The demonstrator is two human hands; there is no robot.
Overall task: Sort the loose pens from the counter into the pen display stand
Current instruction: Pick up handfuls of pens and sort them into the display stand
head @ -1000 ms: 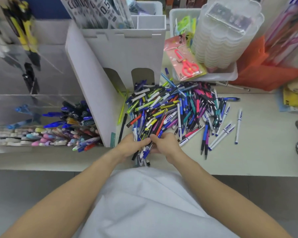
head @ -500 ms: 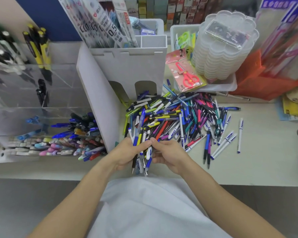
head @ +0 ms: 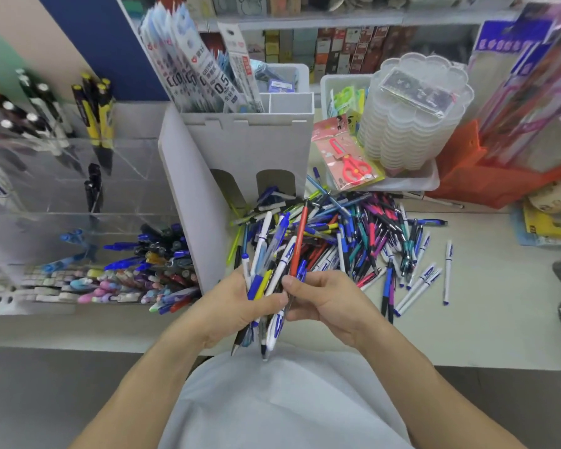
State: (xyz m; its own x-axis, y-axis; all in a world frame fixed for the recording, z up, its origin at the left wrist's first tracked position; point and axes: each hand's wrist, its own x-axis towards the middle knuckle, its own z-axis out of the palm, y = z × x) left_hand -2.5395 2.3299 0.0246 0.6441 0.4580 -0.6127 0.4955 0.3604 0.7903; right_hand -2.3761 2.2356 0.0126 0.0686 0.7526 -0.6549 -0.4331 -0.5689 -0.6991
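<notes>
The bundle of pens [head: 272, 273] at near centre combines white barrels with blue print, solid blue, yellow and one orange-red barrel. The loose pile of pens [head: 363, 234] beyond it mixes blue, black, teal, magenta, red, yellow-green and white. The counter [head: 486, 322] is off-white. The tall stand [head: 250, 150] is plain white. The clear display stand [head: 62, 196] at left holds black-and-yellow pens far, blue and black pens lower, and pastel pink, mint and lilac pens nearest. The scissors [head: 350, 163] are red on a pink card. The stacked containers [head: 415, 121] are translucent white. The bag [head: 476, 176] at right is orange.
</notes>
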